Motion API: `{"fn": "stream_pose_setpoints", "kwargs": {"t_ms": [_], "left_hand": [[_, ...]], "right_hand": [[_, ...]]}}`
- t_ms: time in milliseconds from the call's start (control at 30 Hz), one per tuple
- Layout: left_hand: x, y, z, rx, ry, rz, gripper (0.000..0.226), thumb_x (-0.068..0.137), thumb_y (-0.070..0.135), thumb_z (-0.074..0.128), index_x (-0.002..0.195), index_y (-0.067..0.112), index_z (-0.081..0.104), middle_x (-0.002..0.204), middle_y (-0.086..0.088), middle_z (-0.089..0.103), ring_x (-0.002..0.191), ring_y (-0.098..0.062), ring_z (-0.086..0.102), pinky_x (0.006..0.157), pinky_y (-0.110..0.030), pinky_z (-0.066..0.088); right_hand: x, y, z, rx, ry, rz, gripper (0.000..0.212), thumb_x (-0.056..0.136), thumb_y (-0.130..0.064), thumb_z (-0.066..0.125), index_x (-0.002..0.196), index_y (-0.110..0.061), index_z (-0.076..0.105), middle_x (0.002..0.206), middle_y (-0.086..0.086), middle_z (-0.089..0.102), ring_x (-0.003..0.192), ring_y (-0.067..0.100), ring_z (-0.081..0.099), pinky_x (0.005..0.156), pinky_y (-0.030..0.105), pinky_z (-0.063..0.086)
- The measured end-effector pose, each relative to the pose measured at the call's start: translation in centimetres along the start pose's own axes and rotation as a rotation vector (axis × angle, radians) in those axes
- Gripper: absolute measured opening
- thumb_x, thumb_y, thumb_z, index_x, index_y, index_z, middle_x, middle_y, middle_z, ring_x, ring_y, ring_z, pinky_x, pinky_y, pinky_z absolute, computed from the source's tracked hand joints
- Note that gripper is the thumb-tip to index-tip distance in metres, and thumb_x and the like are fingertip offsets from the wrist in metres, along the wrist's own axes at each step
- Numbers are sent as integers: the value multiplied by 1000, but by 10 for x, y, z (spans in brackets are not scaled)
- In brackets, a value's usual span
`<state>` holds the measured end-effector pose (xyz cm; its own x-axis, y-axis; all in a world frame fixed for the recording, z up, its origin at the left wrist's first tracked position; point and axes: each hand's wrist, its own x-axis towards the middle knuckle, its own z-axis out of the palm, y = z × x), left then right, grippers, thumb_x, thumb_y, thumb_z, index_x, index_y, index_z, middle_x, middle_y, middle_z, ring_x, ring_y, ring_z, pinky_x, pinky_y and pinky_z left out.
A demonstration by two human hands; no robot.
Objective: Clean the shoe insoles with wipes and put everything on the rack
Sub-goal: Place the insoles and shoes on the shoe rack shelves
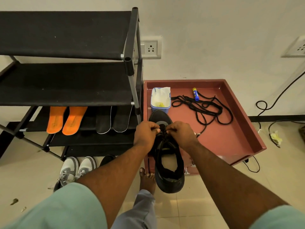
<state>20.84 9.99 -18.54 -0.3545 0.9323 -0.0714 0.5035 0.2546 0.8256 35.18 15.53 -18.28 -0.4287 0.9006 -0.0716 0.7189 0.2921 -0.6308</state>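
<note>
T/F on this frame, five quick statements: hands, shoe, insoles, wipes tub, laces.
1. Both hands pinch at the lace area of the black shoe. True: left hand, right hand.
2. The orange insoles lie on the rack's top shelf. False: they lie on a lower shelf of the rack.
3. The wipes tub stands in the red tray. True.
4. The loose black laces hang from the rack. False: they lie in the red tray.
5. A pair of grey-and-white sneakers stands on the floor before the rack. True.
</note>
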Motion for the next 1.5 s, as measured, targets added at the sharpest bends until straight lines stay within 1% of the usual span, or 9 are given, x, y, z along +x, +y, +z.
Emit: {"fn": "stream_pose_setpoints", "kwargs": {"t_ms": [233,367,667,767,867,967,1133,1333,1500], "left_hand": [[9,-16,1,125,-48,196,12,93,7,63,101,11,72,100,7,53,93,-9,55,82,-7,41],[9,-15,3,349,-87,355,16,97,7,53,102,9,67,106,-1,52,93,-14,51,83,-29,50],[31,-5,-9,350,-295,279,27,86,-8,50,78,18,49,95,-3,46,90,-22,48,86,-43,45],[32,-7,-13,317,-332,266,28,91,-3,51,79,21,50,95,0,46,91,-20,48,87,-37,45],[22,-14,-8,172,-264,255,19,93,3,58,89,22,60,98,5,49,94,-13,52,85,-20,44],[12,-23,-4,16,-132,261,21,88,0,67,105,12,71,102,4,56,98,-8,56,90,-11,42],[7,-26,4,-130,-49,210,19,85,-3,70,97,10,77,95,12,59,94,-9,61,89,-15,50],[17,-28,13,143,-59,288,14,93,1,56,91,12,65,100,4,49,98,-16,51,87,-29,44],[30,-20,5,281,-246,265,12,97,6,50,95,9,61,111,-7,48,107,-23,47,95,-36,39]], "right_hand": [[4,9,9,1,8,-97,8,86,-6,55,87,-10,63,88,5,59,86,21,53,76,37,46],[7,10,10,-17,-17,-120,13,87,-7,49,80,-17,54,84,1,54,82,21,50,75,40,46],[10,10,-3,133,-147,-25,13,93,-5,42,88,-11,53,83,0,54,75,13,46,65,23,36],[5,13,-7,199,-118,5,12,93,-6,47,94,-13,57,86,-1,59,76,12,51,66,18,42],[1,13,-3,159,-51,-48,23,87,-5,60,107,-14,66,99,0,63,86,10,57,70,5,39],[3,12,4,57,-5,-129,24,87,-9,61,108,-17,70,100,1,63,92,13,56,80,19,42],[3,12,8,-37,36,-217,15,88,-8,57,93,-14,70,92,1,60,89,17,55,78,30,46],[6,13,15,61,13,-182,9,89,-3,52,88,-6,60,89,4,55,85,15,48,72,22,34],[7,15,16,82,-25,-135,11,92,-7,48,85,-13,54,90,5,52,86,17,47,74,28,38]]}}
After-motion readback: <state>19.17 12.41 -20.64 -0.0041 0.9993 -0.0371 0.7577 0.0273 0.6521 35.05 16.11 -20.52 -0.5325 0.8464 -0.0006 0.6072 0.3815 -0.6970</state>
